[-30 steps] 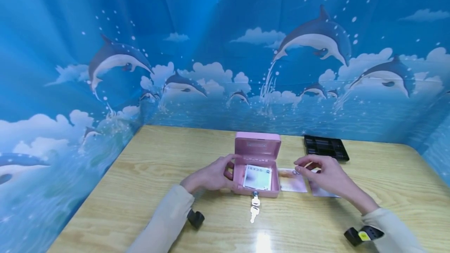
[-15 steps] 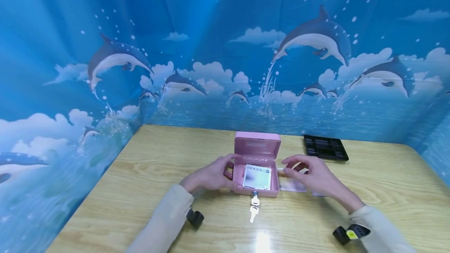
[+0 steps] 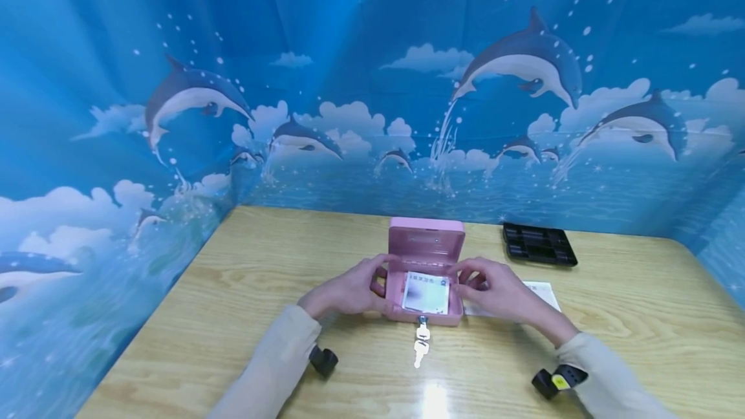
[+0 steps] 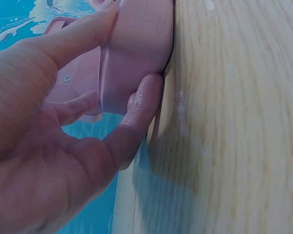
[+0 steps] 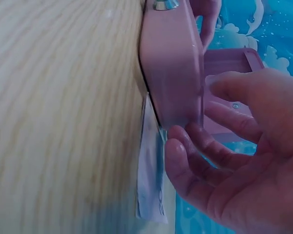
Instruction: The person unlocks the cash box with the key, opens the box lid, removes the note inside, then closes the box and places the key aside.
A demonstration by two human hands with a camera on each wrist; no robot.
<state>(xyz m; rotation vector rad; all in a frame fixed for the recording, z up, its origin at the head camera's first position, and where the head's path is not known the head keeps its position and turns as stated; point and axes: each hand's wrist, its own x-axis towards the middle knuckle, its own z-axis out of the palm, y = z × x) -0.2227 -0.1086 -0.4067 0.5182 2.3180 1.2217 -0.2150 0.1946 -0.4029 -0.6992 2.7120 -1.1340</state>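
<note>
A pink box [image 3: 427, 241] stands open at the middle of the wooden table [image 3: 262, 264], lid upright, with a paper note [image 3: 427, 293] lying inside. Keys [image 3: 421, 344] hang from the lock in its front wall. My left hand [image 3: 349, 293] grips the box's left side; in the left wrist view its thumb lies over the rim and its fingers [image 4: 141, 102] press the box wall [image 4: 136, 48]. My right hand [image 3: 495, 293] cups the right side, thumb above the rim and curled fingers [image 5: 185, 141] at the box wall [image 5: 171, 63].
A white note [image 3: 544, 293] lies flat on the table right of the box, its near end [image 5: 149, 185] by the box's foot. A black compartment tray [image 3: 538, 244] sits at the back right. Blue dolphin-print curtains close in the table on three sides.
My right hand has moved left from above the notes on the table to the box's right side. The left hand and the box have stayed put.
</note>
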